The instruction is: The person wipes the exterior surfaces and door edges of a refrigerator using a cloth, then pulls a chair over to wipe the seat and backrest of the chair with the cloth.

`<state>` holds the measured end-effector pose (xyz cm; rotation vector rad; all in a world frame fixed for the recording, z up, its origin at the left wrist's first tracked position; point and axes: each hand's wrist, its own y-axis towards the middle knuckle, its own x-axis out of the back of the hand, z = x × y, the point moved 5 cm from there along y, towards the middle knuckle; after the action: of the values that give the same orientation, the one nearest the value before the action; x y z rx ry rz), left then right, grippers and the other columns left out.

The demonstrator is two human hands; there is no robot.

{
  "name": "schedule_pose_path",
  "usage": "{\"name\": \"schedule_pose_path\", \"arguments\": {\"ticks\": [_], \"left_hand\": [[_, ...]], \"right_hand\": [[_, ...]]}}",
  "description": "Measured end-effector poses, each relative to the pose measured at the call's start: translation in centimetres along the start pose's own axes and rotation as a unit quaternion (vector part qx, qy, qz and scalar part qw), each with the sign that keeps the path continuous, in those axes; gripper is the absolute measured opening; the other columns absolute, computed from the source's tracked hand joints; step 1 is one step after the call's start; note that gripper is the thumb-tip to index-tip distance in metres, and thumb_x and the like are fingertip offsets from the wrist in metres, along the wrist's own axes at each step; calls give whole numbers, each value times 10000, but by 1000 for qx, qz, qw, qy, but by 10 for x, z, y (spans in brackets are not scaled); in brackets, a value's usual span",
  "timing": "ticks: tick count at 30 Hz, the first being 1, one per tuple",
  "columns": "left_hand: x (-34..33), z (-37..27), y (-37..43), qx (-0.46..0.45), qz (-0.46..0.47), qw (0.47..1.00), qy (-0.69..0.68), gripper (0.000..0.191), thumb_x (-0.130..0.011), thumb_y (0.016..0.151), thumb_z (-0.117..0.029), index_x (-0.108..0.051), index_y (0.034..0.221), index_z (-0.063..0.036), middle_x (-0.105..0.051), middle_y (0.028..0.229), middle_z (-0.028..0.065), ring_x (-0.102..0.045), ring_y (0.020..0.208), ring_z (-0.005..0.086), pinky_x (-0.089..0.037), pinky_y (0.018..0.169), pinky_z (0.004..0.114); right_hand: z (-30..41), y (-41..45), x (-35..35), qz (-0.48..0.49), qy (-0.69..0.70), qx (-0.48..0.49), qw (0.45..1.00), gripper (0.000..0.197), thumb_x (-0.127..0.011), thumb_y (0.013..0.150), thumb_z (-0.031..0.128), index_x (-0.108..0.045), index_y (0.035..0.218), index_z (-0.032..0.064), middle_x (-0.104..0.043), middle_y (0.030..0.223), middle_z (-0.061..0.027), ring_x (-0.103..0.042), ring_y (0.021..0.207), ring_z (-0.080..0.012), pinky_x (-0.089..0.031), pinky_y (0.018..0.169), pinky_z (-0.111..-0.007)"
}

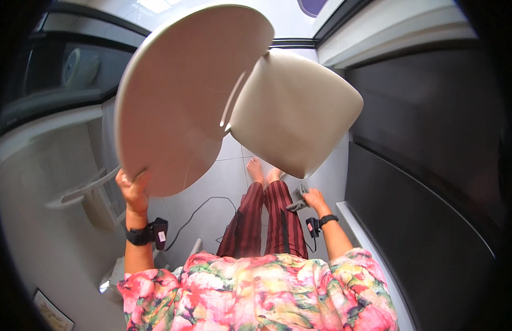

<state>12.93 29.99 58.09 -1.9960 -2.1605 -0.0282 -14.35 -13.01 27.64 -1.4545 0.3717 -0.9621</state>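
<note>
A beige chair is raised in front of me, with its large rounded backrest (181, 99) at the left and its squarish seat (297, 111) at the right. Slots show where these two parts meet. My left hand (134, 188) grips the lower left rim of the backrest. A crumpled grey cloth (299, 197) is held in my right hand (316, 199), just below the seat's lower corner and in front of my striped trousers. The chair's legs are not visible. Each wrist wears a black strap with a small device.
Another light chair (90, 194) stands at the left by the pale wall. Dark cabinet panels (421, 124) line the right side. A dark cable (198, 207) runs over the tiled floor (227, 165) near my legs. Glass in a black frame (74, 78) is at upper left.
</note>
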Motion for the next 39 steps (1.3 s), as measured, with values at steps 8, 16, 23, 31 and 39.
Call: {"name": "schedule_pose_path", "arguments": {"ticks": [8, 16, 23, 31, 39], "left_hand": [[6, 27, -24, 69, 36, 997, 11, 192, -621, 706, -35, -585, 893, -7, -593, 826, -4, -515, 753, 80, -425, 684, 229], [28, -30, -43, 156, 60, 985, 42, 415, -620, 676, -28, -568, 1084, 30, -611, 980, 58, -556, 899, 142, -441, 804, 282], [52, -29, -66, 61, 120, 971, 199, 366, -668, 712, -42, -613, 1074, -48, -643, 1016, 128, -632, 890, 259, -491, 786, 298], [101, 25, -164, 119, -10, 986, 118, 376, -663, 744, -104, -604, 1112, -56, -635, 1045, 137, -628, 923, 261, -480, 808, 295], [98, 60, -305, 295, -253, 921, 26, 286, -659, 700, -175, -606, 867, 51, -616, 727, 189, -569, 624, 253, -458, 630, 327]], "right_hand": [[-1, -13, 102, -214, 393, 0, 894, 202, -561, 650, 195, -571, 728, 9, -523, 656, -42, -486, 587, -160, -410, 543, -304], [-1, 52, 182, -191, 668, 4, 719, 345, -477, 773, 282, -580, 960, 10, -621, 926, -101, -600, 832, -266, -477, 754, -407], [4, 31, 160, -135, 680, 31, 720, 494, -426, 837, 425, -536, 1146, 56, -542, 1176, -87, -516, 1070, -275, -416, 888, -445], [94, 27, 219, -167, 582, 91, 791, 550, -356, 846, 433, -500, 1208, 45, -493, 1244, -109, -475, 1116, -319, -392, 913, -462], [307, -4, 224, -65, 389, 191, 899, 451, -427, 844, 375, -526, 1115, 29, -545, 1133, -93, -511, 1031, -270, -420, 866, -418]]}}
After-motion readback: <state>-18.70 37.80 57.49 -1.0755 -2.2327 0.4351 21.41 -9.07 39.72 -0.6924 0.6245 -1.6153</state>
